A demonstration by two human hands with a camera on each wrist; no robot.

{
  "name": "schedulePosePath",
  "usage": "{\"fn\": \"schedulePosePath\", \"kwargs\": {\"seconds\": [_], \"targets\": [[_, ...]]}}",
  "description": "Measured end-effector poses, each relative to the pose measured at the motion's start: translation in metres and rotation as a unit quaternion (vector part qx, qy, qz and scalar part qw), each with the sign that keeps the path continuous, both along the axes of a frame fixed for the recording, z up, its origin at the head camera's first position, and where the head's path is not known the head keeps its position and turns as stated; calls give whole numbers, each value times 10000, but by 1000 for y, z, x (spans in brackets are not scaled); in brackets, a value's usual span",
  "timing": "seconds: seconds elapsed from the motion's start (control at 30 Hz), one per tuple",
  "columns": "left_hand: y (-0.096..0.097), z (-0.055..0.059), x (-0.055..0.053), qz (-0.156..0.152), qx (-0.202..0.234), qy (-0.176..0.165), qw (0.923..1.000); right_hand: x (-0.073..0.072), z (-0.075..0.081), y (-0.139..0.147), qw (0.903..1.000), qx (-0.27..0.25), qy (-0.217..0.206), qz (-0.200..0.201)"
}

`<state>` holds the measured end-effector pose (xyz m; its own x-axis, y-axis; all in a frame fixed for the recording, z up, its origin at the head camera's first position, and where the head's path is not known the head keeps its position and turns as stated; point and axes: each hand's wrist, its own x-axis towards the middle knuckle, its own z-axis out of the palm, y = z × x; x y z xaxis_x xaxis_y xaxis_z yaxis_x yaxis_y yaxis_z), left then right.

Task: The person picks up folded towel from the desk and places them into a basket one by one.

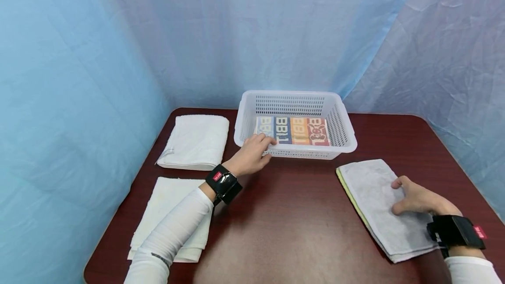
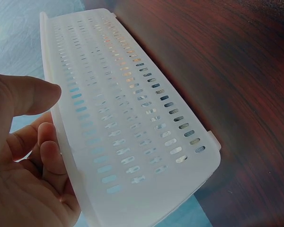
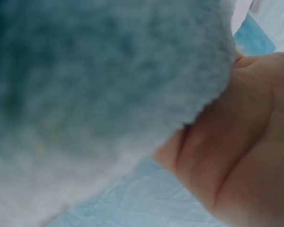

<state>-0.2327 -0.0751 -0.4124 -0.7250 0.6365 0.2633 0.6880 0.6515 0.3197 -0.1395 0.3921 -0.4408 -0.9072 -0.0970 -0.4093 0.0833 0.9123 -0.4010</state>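
In the head view, my left hand is at the front rim of a white perforated plastic basket, its fingers over the rim and thumb on the near side. Up close in the left wrist view, the thumb lies at the basket's rim, and the other fingers curl behind it. Far to the right, my right hand rests on a folded grey towel that has a yellow-green layer along its left edge. Thumb and index finger are spread apart on top. Towel cloth hides most fingers in the right wrist view.
Inside the basket lies a folded cloth with coloured lettered panels. Two folded towels, one white and one cream, lie at the table's left, the cream one partly under my left arm. Blue curtains surround the dark wooden table.
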Motion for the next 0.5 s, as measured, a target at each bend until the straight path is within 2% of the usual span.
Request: {"fn": "schedulePosePath", "kwargs": {"seconds": [0.2,0.5], "targets": [[0,0,0,55,23,-14,10000,2,-1,-6,9999,-106,-18,117],[0,0,1,57,15,-57,10000,3,1,-15,9999,23,1,117]]}}
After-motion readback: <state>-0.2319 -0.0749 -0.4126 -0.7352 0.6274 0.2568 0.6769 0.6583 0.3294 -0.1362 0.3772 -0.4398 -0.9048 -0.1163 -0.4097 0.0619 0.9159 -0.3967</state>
